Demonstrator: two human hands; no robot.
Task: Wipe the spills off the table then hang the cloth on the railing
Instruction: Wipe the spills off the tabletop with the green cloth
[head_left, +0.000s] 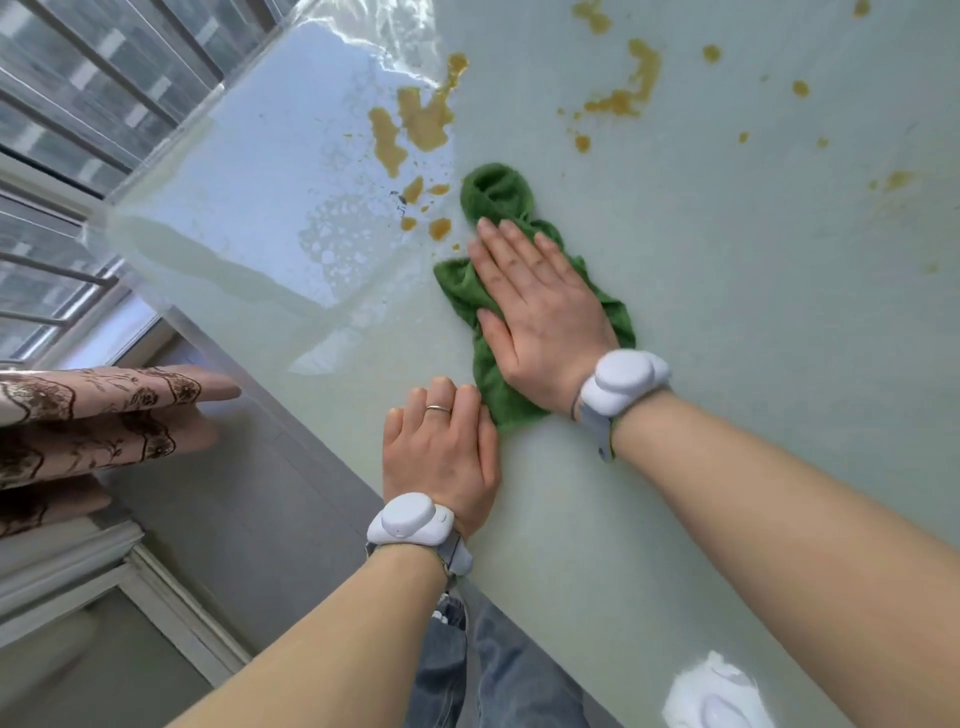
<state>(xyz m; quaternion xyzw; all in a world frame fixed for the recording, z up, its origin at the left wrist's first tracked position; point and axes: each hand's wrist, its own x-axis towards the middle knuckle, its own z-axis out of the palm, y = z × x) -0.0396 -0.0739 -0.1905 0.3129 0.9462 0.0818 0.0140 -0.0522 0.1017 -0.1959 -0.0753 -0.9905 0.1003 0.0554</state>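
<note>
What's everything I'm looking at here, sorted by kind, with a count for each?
Green cloth: 1
Hands: 2, the left hand and the right hand
White wrist devices: 2, left and right
Ring: 1
Table: 1
Clusters of brown spills: 2, one near the cloth, one farther right
Total: 9

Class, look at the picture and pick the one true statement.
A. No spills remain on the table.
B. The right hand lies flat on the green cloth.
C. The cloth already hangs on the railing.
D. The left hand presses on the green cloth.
B: the right hand lies flat, fingers straight, on the green cloth, with brown spills beyond it on the table.
</note>
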